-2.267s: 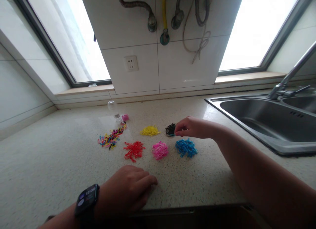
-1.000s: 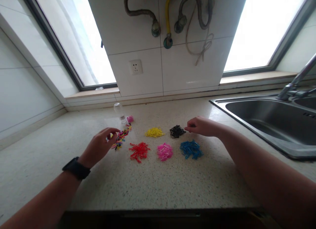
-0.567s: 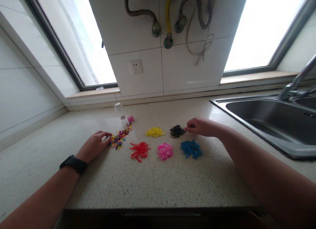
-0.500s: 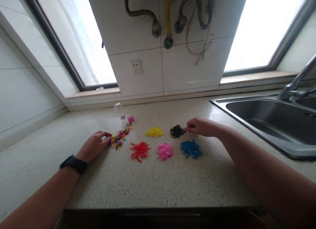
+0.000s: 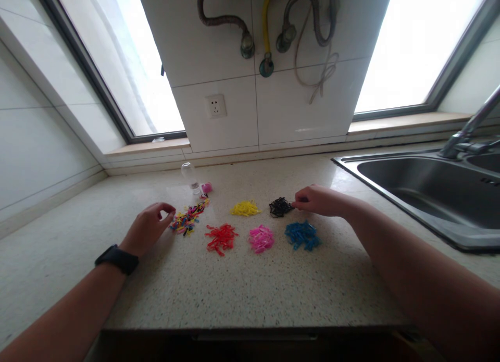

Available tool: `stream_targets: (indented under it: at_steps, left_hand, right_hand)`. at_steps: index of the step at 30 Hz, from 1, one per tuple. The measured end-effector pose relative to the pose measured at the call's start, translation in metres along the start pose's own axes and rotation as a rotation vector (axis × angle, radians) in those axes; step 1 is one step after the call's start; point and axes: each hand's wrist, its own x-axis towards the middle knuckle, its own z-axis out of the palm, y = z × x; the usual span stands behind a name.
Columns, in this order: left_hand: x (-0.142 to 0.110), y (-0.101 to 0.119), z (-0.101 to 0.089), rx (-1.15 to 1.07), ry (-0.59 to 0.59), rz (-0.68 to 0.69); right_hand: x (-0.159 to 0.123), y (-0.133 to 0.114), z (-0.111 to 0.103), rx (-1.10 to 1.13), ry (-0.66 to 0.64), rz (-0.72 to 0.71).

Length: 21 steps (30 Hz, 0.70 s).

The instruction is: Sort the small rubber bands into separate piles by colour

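Note:
My left hand (image 5: 150,222), with a black watch on its wrist, is at the left edge of a mixed-colour pile (image 5: 186,220) of what look like small elastic bands. Its thumb and forefinger are pinched together; anything between them is too small to make out. Over on the right, my right hand (image 5: 318,199) has its fingertips closed at the right edge of a black pile (image 5: 280,207). What those fingers hold is hidden. Between the hands lie a yellow pile (image 5: 245,208), a red pile (image 5: 221,238) and a pink pile (image 5: 261,239). A blue pile (image 5: 302,235) sits below my right hand.
Behind the mixed pile are a clear plastic bottle (image 5: 189,177) and a pink cap (image 5: 207,187). A steel sink (image 5: 410,190) with a faucet (image 5: 464,135) is set into the speckled counter (image 5: 250,294) at right. Hoses and a socket (image 5: 216,106) are on the tiled wall.
My left hand has lifted and drawn back slightly from the mixed pile, its thumb and forefinger now pinched together. My right hand stays by the black pile.

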Motion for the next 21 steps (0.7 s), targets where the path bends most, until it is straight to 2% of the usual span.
stream_targets:
  at_steps: [5, 11, 16, 21]
  left_hand:
    - [0.0, 0.012, -0.004, -0.105, 0.038, -0.043]
    - [-0.004, 0.042, -0.006, -0.469, 0.038, -0.105]
    - [-0.017, 0.081, -0.005, -0.739, -0.106, -0.103]
    - [-0.033, 0.11, -0.004, -0.882, -0.182, -0.061]
  right_hand:
    - [0.002, 0.0, 0.002, 0.007, -0.001, -0.014]
    - [0.003, -0.002, 0.002, 0.003, -0.009, -0.022]
    - [0.003, -0.002, 0.003, 0.006, -0.021, -0.013]
    - [0.003, -0.003, 0.003, 0.013, -0.028, -0.019]
